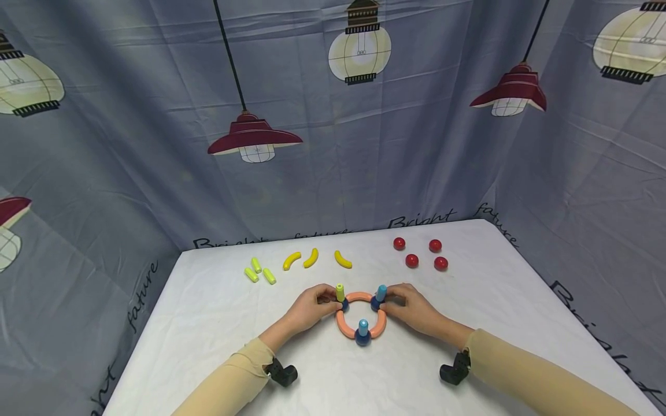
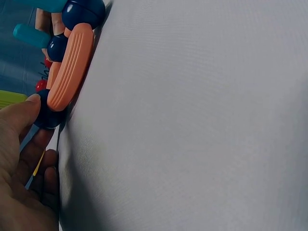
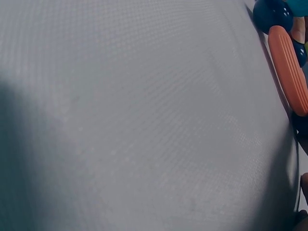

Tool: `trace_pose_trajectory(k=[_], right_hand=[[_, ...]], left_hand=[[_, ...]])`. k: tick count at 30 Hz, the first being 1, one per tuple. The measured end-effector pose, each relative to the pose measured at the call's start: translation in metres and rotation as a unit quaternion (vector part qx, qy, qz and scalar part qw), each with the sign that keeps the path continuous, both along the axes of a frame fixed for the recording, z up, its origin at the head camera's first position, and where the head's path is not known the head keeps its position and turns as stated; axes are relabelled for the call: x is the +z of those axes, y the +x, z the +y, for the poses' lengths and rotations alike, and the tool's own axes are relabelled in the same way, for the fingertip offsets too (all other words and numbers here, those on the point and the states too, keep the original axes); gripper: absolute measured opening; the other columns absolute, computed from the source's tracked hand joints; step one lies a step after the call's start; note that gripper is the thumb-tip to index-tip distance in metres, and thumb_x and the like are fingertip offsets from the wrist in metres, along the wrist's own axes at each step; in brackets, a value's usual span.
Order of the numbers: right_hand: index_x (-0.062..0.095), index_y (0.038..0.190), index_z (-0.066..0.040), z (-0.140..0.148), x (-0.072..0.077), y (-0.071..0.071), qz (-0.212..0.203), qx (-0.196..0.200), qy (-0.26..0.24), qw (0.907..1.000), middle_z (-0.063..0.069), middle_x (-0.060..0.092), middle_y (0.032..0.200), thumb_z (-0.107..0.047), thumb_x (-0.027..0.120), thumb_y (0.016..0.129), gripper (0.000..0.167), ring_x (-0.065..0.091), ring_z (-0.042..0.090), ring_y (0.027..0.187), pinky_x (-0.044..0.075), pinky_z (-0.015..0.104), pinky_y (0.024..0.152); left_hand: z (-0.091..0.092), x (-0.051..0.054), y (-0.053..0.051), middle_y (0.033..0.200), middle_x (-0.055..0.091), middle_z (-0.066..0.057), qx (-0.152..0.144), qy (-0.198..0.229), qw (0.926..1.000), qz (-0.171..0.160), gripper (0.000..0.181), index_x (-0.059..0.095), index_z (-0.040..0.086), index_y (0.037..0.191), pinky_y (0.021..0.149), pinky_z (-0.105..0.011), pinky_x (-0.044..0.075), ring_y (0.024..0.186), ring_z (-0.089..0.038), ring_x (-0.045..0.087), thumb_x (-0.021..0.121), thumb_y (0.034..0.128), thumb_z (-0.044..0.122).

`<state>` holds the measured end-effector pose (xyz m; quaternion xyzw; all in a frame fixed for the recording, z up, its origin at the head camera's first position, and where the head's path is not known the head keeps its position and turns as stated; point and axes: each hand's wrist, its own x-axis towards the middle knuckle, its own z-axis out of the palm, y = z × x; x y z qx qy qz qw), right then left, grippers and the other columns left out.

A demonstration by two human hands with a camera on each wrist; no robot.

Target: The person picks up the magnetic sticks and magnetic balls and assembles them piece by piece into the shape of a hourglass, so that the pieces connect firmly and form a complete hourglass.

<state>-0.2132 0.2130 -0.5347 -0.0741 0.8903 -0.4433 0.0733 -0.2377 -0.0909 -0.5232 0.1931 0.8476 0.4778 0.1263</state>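
So, L hand [image 1: 307, 310] & R hand [image 1: 414, 309] pinch ring [image 1: 381, 325] btwn them. Done: it's closed w/ 3 pegs [image 1: 363, 327] up. Not on it: green sticks [image 1: 269, 276] far L, bananas [image 1: 311, 259] far mid, red balls [image 1: 411, 261] far R.

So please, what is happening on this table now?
A person's left hand and right hand hold an orange ring from both sides, each at a dark blue ball. The ring has three such balls, with one green peg and two blue pegs standing up. Behind it lie three loose green pegs, three yellow curved pieces and four red balls.
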Motion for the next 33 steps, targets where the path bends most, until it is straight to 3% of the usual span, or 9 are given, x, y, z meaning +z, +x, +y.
trace_pose_trajectory(k=[14,20,25,29,33], right_hand=[[0.072,0.123,-0.024,0.003,0.003,-0.005,-0.017,0.001,0.007,0.9998,-0.006,0.064,0.123,-0.039,0.077,0.092,0.034,0.047,0.027,0.133,0.037,0.062,0.110],[0.072,0.123,-0.018,0.015,0.013,-0.008,0.009,-0.005,-0.013,0.9999,-0.003,0.070,0.119,-0.026,0.072,0.097,0.027,0.059,0.028,0.124,0.047,0.052,0.105],[0.074,0.121,-0.012,0.040,0.021,-0.016,0.048,-0.051,-0.020,0.9974,0.003,0.071,0.119,-0.022,0.069,0.100,0.024,0.063,0.024,0.110,0.054,0.038,0.091],[0.072,0.123,-0.007,0.066,0.027,-0.024,0.065,-0.101,-0.026,0.9924,0.008,0.072,0.115,-0.027,0.066,0.102,0.029,0.062,0.024,0.103,0.053,0.026,0.079],[0.068,0.128,-0.004,0.092,0.031,-0.031,0.075,-0.144,-0.027,0.9863,0.013,0.070,0.116,-0.029,0.061,0.105,0.034,0.062,0.027,0.105,0.051,0.020,0.077]], left_hand=[[0.000,0.000,-0.001,0.108,0.067,0.004,0.000,0.012,0.9999,-0.002,0.028,0.067,0.013,0.116,0.087,-0.032,0.052,0.100,-0.013,0.064,0.074,0.0961,0.031],[0.001,0.001,0.001,0.107,0.067,0.004,0.000,0.009,0.9999,-0.005,0.028,0.067,0.013,0.116,0.085,-0.031,0.053,0.098,-0.012,0.064,0.074,0.0958,0.031],[0.000,0.002,0.002,0.107,0.067,0.005,0.001,0.009,0.9999,-0.007,0.029,0.067,0.013,0.116,0.085,-0.031,0.053,0.099,-0.012,0.064,0.074,0.0958,0.032],[0.000,0.001,0.002,0.108,0.067,0.004,0.001,0.010,0.9999,-0.007,0.029,0.067,0.013,0.117,0.086,-0.031,0.053,0.100,-0.012,0.064,0.074,0.0960,0.032],[0.000,0.001,0.002,0.108,0.067,0.002,0.000,0.008,0.9999,-0.006,0.029,0.067,0.012,0.116,0.086,-0.031,0.052,0.100,-0.013,0.064,0.074,0.0960,0.031]])
